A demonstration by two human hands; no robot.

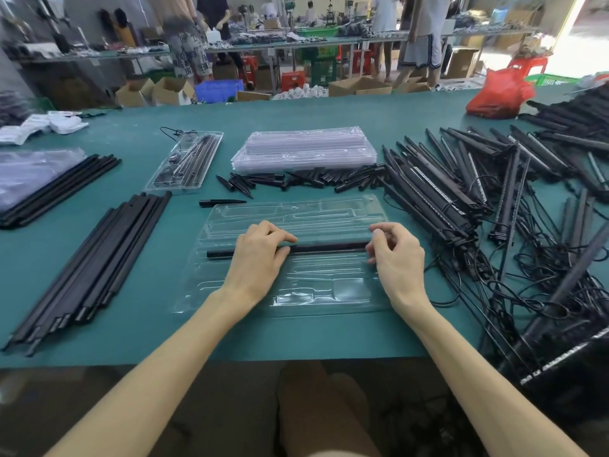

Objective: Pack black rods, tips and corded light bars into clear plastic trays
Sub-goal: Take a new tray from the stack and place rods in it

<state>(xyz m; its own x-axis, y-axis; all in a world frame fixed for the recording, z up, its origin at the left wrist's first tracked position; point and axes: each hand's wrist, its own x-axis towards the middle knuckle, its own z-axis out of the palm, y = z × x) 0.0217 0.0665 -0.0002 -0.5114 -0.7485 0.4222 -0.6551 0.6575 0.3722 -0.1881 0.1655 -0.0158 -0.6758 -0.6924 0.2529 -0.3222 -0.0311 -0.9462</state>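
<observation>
left hand [260, 255] is gripping a black rod [326, 248], with the index finger lying over the top and the thumb tucked under it. right hand [395, 255] is pinching the rod's right end with curled fingers, though the exact contact there is partly hidden. the rod is lying lengthwise across the middle of the clear tray [296, 212], in or just over a long channel; can't tell if it's seated. the rod is slim, straight and matte black, and its left end is sticking out past the left hand. the tray is transparent, moulded with several long slots and a wider pocket near the front edge, and is sitting on the green table [329, 334] right in front of the person. a single tip [222, 202] is lying just beyond the tray's far left corner. a loose pile of tips [296, 181], short, black and pointed, is sitting farther back, in front of a stack of empty trays [303, 150]. a packed tray [188, 159] is lying to the left of that stack. a bundle of rods [99, 258] is lying at the left, angled. corded light bars [478, 192] are piling up at the right with their cables tangled.
</observation>
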